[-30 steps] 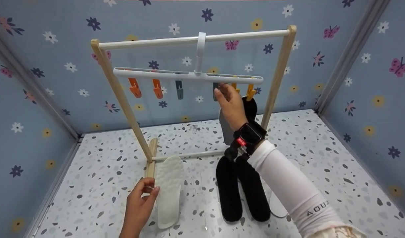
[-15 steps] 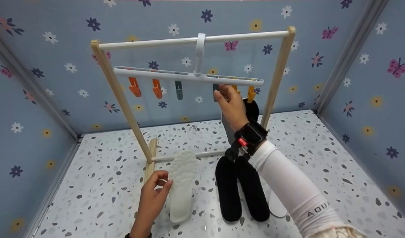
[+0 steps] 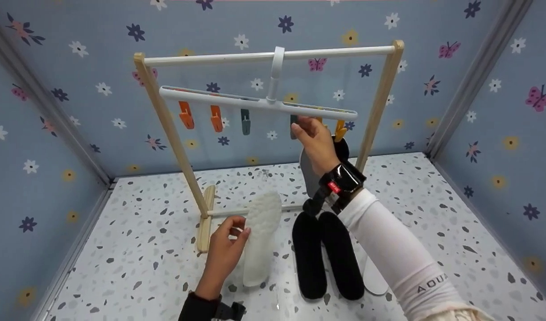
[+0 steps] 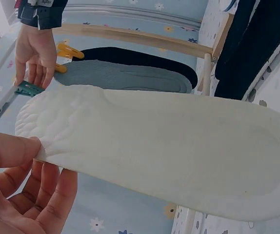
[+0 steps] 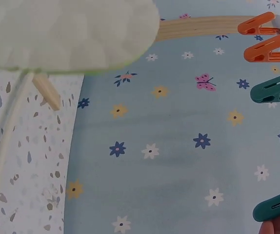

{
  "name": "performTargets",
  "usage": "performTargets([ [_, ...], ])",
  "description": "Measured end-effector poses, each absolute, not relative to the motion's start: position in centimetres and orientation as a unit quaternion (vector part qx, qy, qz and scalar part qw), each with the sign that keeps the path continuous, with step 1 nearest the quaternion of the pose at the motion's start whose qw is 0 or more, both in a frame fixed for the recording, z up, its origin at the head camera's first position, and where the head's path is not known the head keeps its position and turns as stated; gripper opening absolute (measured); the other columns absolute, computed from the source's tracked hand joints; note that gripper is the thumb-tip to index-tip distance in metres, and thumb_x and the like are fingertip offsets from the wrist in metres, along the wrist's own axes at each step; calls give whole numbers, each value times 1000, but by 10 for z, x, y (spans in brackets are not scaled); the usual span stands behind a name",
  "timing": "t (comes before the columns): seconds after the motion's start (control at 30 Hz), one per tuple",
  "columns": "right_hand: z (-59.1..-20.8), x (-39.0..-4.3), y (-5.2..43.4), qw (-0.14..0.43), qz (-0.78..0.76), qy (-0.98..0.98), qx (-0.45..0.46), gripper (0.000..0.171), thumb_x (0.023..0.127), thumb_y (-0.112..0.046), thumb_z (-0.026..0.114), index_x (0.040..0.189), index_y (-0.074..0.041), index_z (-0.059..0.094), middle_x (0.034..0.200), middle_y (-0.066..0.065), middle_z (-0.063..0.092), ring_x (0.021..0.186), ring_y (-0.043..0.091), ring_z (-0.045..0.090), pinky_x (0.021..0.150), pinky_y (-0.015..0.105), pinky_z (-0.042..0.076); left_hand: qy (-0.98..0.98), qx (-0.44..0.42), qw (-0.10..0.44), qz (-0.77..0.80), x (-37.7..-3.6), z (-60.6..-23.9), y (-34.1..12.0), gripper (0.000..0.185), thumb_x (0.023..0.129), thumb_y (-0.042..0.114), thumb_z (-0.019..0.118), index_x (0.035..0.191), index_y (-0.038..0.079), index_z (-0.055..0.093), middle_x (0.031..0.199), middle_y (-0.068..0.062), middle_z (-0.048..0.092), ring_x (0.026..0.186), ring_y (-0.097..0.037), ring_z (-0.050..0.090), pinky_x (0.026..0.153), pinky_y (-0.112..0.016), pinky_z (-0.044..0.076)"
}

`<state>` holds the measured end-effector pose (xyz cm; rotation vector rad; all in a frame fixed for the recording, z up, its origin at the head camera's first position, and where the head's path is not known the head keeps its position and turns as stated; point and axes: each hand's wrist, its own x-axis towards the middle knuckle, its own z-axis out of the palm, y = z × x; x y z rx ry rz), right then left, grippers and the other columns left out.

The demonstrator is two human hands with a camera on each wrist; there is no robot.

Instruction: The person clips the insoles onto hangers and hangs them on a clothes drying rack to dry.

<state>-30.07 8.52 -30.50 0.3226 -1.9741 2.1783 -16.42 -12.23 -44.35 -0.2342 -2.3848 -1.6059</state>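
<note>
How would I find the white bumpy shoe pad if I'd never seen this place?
Look for the wooden drying rack on the speckled floor. In front of its foot, the left hand pinches the white insole by its edge, lifted off the floor. It is the only white, bumpy one; the two black insoles beside it lie flat on the floor.

light: bright, even, diffuse | shadows: faint | focus: head view sharp, wrist views soft | edges: wide-angle bending

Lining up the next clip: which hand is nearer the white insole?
Left. The left hand pinches the white insole by its edge; the right hand is up at a teal clip on the hanger.
</note>
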Motion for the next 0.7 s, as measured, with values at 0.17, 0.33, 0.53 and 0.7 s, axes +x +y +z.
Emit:
performTargets([
  [0.17,-304,-301,87,79,748,-652,94,37,94,-6,56,126,10,47,113,15,56,96,15,52,92,28,41,-828,-93,130,-537,-174,-440,-113,16,91,7,62,106,3,58,97,-10,60,81,-19,58,66,-27,50],
  [0.33,-303,-300,88,73,743,-659,90,36,94,-8,56,125,10,47,110,10,56,97,16,51,91,28,40,-826,-85,123,-543,-182,-436,-106,16,90,7,61,105,3,58,98,-10,60,82,-18,57,67,-29,50],
  [0.53,-302,-298,89,75,746,-655,92,29,94,-7,57,119,7,51,107,9,56,96,16,52,90,27,41,-819,-77,121,-555,-191,-430,-100,17,91,8,61,107,4,58,99,-10,60,82,-19,57,69,-32,50],
  [0.7,-300,-298,88,81,749,-652,89,33,93,-7,58,120,9,50,109,10,57,96,16,52,88,27,42,-812,-71,126,-566,-197,-427,-94,16,90,8,62,106,4,58,98,-10,60,80,-18,57,66,-31,49],
])
